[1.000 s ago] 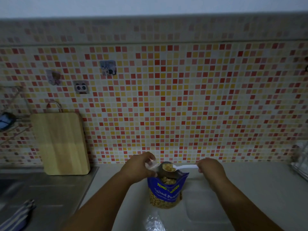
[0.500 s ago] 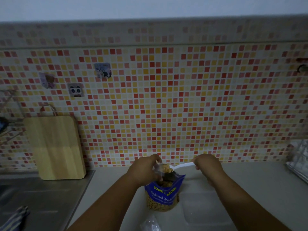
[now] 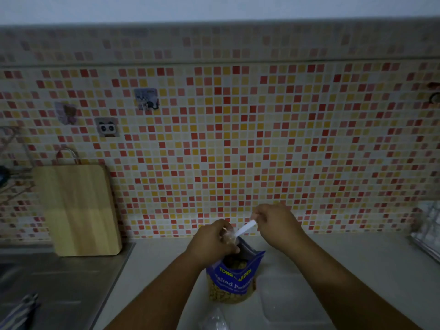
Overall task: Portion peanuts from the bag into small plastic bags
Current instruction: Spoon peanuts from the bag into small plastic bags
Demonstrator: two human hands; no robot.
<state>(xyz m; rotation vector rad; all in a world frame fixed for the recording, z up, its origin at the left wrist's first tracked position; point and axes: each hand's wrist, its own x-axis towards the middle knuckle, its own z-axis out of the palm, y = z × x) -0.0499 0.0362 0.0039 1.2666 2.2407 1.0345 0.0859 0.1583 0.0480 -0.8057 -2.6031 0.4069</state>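
Here one spoon, one peanut bag.

Dim, low light. Mosaic tile backsplash in red, orange, yellow and cream, with a tiled ledge on top and plain pale wall above. Three sticker hooks sit on the tiles at left. Wooden cutting board leans upright against the backsplash. Pale counter; steel sink drainboard at left, striped cloth on it. Wire rack at right edge, blurred.
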